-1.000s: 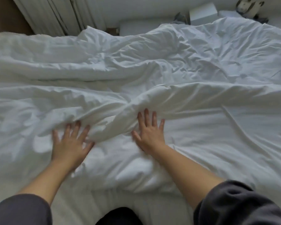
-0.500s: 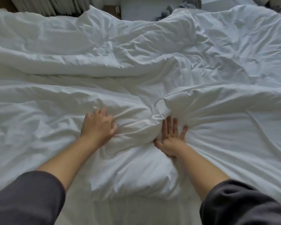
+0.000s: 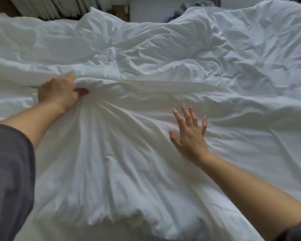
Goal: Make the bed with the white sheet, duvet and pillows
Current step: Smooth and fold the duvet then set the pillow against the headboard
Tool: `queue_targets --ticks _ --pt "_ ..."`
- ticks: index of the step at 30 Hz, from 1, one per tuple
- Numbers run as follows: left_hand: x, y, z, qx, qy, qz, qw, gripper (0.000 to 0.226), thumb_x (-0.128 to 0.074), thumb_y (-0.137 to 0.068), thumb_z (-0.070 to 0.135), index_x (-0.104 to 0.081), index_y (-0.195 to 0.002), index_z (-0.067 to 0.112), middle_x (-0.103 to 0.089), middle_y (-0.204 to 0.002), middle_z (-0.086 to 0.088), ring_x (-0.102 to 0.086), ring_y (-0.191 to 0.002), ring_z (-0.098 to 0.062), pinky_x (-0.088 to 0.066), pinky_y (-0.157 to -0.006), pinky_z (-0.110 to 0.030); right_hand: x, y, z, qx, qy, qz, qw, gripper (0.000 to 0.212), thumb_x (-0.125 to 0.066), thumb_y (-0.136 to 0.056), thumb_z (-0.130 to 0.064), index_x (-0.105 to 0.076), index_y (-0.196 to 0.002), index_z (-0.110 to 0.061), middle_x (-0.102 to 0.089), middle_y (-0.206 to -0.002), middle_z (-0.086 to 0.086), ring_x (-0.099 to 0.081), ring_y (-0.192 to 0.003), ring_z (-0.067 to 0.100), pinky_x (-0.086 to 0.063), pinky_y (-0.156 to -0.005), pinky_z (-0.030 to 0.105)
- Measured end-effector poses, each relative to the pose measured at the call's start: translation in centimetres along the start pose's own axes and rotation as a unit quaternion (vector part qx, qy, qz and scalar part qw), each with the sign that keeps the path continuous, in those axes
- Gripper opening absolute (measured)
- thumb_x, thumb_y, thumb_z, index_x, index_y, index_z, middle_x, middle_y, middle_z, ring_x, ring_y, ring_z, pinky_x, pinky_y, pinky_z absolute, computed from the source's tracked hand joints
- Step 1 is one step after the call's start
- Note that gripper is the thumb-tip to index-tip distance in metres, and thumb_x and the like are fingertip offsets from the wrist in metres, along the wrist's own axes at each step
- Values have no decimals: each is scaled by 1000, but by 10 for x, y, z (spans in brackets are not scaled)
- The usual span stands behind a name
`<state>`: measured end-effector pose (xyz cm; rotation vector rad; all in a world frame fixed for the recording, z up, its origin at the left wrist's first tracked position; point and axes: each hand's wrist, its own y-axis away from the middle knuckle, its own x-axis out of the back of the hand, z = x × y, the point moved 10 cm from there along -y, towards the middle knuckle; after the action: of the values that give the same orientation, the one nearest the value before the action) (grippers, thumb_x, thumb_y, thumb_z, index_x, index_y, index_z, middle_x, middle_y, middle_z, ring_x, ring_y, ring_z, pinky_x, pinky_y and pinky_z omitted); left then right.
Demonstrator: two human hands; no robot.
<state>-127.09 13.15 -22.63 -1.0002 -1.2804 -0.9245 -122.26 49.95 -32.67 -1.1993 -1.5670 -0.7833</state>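
Left hand (image 3: 59, 94) is gripping a bunched fold of the duvet (image 3: 163, 54) near the bed's (image 3: 97, 234) left edge, creases fanning toward the near edge. Right hand (image 3: 189, 136) is resting flat on the duvet, fingers spread wide, holding nothing.

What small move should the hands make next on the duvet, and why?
Probably the left hand should pull its bunched fold of duvet taut, away from the right hand: creases fan out from that grip, and the right hand rests open, fingers spread, on the cloth.
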Motion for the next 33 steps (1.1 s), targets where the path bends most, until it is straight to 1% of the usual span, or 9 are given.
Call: queue_targets --ticks 3,6,12,14,17,23,29,31,33 --pt "-11 -8 6 4 -37 -22 999 76 -50 -87 62 -29 -144 16 -25 -152 -19 -20 -142 -36 -16 -110 -64 -4 -52 -31 15 15 -83 996 69 -27 -95 -58 -2 -156 -35 13 -164 0 15 -149 29 10 -111 64" --pt "-80 27 23 -40 -89 -120 988 83 -29 -90 69 1 -155 27 10 -162 -6 13 -148 -28 6 -112 -63 -55 -57 -56 26 61 -188 980 67 -24 -97 -62 4 -154 -39 20 -162 0 23 -146 33 8 -108 73" --pt "-104 40 -1 -183 -95 -56 977 68 -20 -92 58 -27 -152 25 -28 -158 -7 -21 -147 -24 18 -113 -47 -84 -60 -52 -46 117 -218 968 68 -22 -99 -55 11 -154 -33 24 -161 6 24 -146 34 10 -108 72" --pt "-79 32 -33 -190 -54 -21 980 67 -22 -90 53 -46 -142 18 -48 -145 -11 -41 -136 -29 12 -115 -49 -81 -64 -77 -82 74 -210 971 67 -24 -100 -47 9 -155 -27 19 -162 10 19 -147 35 6 -111 69" --pt "-55 16 -139 -71 15 -51 996 67 -20 -90 52 -47 -139 15 -52 -139 -10 -45 -130 -30 -14 -111 -59 -82 -73 -150 -81 15 -194 978 68 -29 -100 -46 6 -156 -27 16 -162 10 13 -149 33 1 -115 64" --pt "-74 26 -382 96 -85 -231 965 73 -48 -91 41 -14 -153 25 -10 -161 0 -11 -147 -24 -14 -114 -60 -111 -99 -339 27 -13 -153 988 83 -8 -81 -63 0 -156 -30 9 -164 7 10 -149 34 -2 -115 66" --pt "-76 20 -531 236 -100 -199 946 89 -55 -84 57 -9 -152 23 -1 -159 -8 -2 -146 -27 -14 -108 -70 -162 -140 -439 113 140 -123 976 69 -24 -89 -55 -35 -149 -22 -36 -152 18 -35 -139 41 -8 -109 73" --pt "-82 12 -549 250 -81 -202 943 96 -54 -82 66 -2 -152 26 -9 -157 -9 -8 -145 -27 -11 -105 -71 -189 -150 -452 86 167 -177 966 68 -28 -94 -53 -19 -154 -22 -27 -154 19 -30 -140 38 -4 -110 69" --pt "-90 2 -552 196 -111 -211 951 82 -51 -84 65 -16 -149 30 -38 -145 -8 -36 -132 -30 -23 -103 -61 -202 -163 -459 51 178 -196 963 63 -36 -98 -46 -18 -152 -19 -34 -149 14 -32 -137 33 -12 -111 62"
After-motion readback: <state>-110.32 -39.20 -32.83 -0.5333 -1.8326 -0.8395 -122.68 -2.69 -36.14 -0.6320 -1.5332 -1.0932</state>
